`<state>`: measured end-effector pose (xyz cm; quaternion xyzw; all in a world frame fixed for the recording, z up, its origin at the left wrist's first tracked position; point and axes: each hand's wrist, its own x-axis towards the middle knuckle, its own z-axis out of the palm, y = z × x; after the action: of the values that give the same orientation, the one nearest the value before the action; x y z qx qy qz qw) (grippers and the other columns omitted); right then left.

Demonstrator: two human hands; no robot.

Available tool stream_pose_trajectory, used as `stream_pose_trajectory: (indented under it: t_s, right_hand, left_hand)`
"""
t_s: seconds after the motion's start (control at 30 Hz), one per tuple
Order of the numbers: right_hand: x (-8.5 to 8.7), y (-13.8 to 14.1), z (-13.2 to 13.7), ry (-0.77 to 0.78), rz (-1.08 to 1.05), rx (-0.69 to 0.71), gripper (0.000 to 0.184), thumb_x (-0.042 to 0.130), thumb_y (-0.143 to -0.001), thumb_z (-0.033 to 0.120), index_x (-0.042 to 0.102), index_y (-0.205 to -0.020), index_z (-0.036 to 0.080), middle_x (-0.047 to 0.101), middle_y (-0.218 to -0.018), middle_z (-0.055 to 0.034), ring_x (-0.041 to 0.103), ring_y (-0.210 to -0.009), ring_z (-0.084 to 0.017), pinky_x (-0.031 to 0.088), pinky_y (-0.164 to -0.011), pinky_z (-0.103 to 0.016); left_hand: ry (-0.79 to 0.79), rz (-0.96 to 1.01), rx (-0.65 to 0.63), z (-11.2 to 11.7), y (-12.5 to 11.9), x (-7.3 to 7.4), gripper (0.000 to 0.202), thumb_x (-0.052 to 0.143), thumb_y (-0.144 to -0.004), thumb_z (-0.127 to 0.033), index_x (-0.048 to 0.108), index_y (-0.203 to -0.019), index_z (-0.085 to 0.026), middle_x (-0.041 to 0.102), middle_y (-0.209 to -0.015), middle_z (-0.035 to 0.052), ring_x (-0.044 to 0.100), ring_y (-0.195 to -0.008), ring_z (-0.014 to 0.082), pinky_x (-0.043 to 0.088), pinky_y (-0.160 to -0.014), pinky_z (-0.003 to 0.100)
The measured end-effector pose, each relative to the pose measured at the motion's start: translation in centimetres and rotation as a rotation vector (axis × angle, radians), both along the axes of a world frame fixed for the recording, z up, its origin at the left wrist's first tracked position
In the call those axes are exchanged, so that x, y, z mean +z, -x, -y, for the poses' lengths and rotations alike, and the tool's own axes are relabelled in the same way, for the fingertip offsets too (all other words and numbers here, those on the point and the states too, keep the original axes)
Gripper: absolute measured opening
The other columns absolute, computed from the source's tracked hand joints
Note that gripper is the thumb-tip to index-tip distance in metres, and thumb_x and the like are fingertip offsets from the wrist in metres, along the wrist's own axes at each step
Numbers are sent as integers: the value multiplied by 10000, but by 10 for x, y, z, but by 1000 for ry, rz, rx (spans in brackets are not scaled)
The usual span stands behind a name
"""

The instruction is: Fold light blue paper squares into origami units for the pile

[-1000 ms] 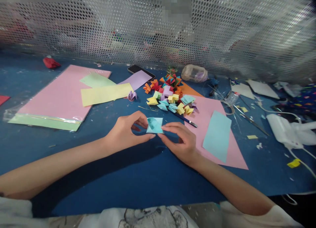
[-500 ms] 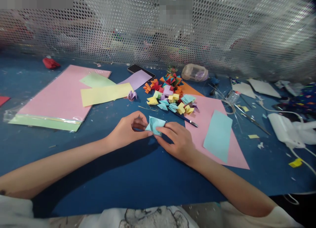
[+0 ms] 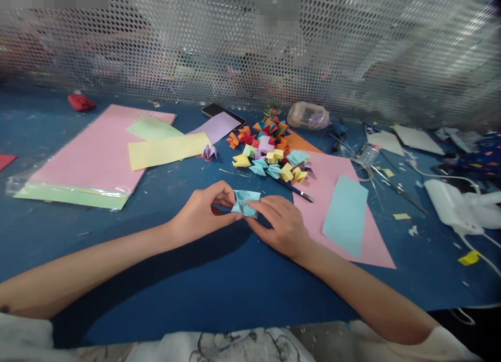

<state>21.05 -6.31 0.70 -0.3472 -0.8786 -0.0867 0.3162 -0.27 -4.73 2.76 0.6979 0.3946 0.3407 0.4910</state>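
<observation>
Between my two hands is a small light-blue folded paper (image 3: 247, 197), held just above the blue table. My left hand (image 3: 205, 210) pinches its left edge, thumb in front and fingers behind. On the other side, my right hand (image 3: 279, 222) grips it with the index finger lying across the paper and the thumb below. Beyond them lies a heap of folded paper pieces (image 3: 265, 142) in orange, red, purple, yellow and blue. A single purple folded piece (image 3: 209, 153) sits to the left of the heap.
Pink sheets in a clear sleeve (image 3: 102, 142) lie left, partly under a yellow strip (image 3: 168, 151). A blue strip (image 3: 345, 215) rests on a pink sheet (image 3: 378, 247) at right. A craft knife (image 3: 295, 190), phone (image 3: 219, 111) and white glue gun (image 3: 450, 205) are around.
The light-blue paper has tilted and its top edge has come down slightly between my fingers. My hands have barely moved, both still holding it.
</observation>
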Motion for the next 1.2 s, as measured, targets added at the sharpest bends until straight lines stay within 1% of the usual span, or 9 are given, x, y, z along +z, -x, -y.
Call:
stream_pose_trajectory:
  t_s: [0.17, 0.33, 0.5, 0.7, 0.83, 0.97, 1.03, 1.1, 1.2]
  right_hand:
    - [-1, 0, 0, 40, -44, 7, 258, 643, -813, 222, 605, -1060, 159, 680, -903, -82, 622, -858, -215, 509, -811, -360]
    - [-1, 1, 0, 74, -55, 17, 225, 628, -827, 232, 607, -1041, 166, 681, -896, -82, 624, -861, -214, 506, -793, -354]
    - [1, 0, 1, 132, -57, 4, 319, 611, -852, 241, 545, -1159, 186, 685, -935, -69, 630, -869, -196, 505, -777, -333]
    - [-2, 0, 1, 203, -133, -19, 447, 651, -827, 300, 466, -1226, 221, 659, -980, -62, 621, -890, -200, 522, -780, -346]
    - [-2, 1, 2, 212, -203, 4, 497, 673, -802, 307, 451, -1242, 242, 620, -982, -67, 604, -908, -213, 535, -781, -376]
    - [1, 2, 3, 222, -280, 35, 451, 644, -817, 217, 482, -1235, 268, 595, -956, -54, 600, -889, -197, 544, -779, -372]
    - [2, 3, 3, 273, -350, 36, 428, 641, -818, 193, 505, -1214, 280, 603, -973, -45, 608, -892, -184, 550, -792, -362]
    - [2, 3, 2, 378, -452, 4, 403, 653, -813, 204, 530, -1188, 283, 609, -991, -37, 620, -893, -170, 558, -806, -348]
    - [1, 3, -1, 543, -620, -67, 373, 688, -788, 245, 567, -1139, 276, 620, -980, -25, 638, -884, -156, 566, -816, -328]
  left_hand:
    - [-83, -64, 35, 1, 1, 2, 211, 686, -751, -214, 505, -859, -196, 681, -819, -26, 679, -805, 117, 537, -594, 145]
    - [-190, -122, -7, 1, 2, 0, 193, 656, -779, -202, 551, -940, -209, 699, -883, -19, 684, -805, 112, 553, -644, 160]
    - [-261, -184, -28, -1, 5, -2, 215, 627, -809, -203, 581, -1017, -234, 708, -932, -26, 679, -815, 105, 563, -689, 171]
    - [-361, -239, -9, -3, 6, -6, 133, 624, -820, -219, 570, -940, -207, 703, -923, -22, 672, -771, 100, 569, -708, 193]
    - [-359, -231, -4, -3, 5, -5, 120, 633, -813, -209, 559, -907, -202, 705, -877, -24, 681, -756, 100, 554, -659, 171]
    - [-260, -192, -16, -3, 4, -2, 160, 650, -795, -227, 543, -911, -203, 710, -860, -18, 694, -794, 119, 544, -620, 160]
    - [-213, -165, -47, -2, 5, 1, 201, 649, -796, -262, 518, -938, -206, 713, -882, -10, 696, -814, 127, 547, -606, 161]
    - [-229, -168, -74, -1, 7, 4, 235, 635, -799, -283, 492, -971, -209, 709, -904, -1, 693, -823, 131, 557, -626, 174]
    - [-397, -289, -43, -4, 12, 10, 243, 589, -789, -230, 478, -1004, -206, 684, -861, 4, 674, -745, 125, 564, -683, 229]
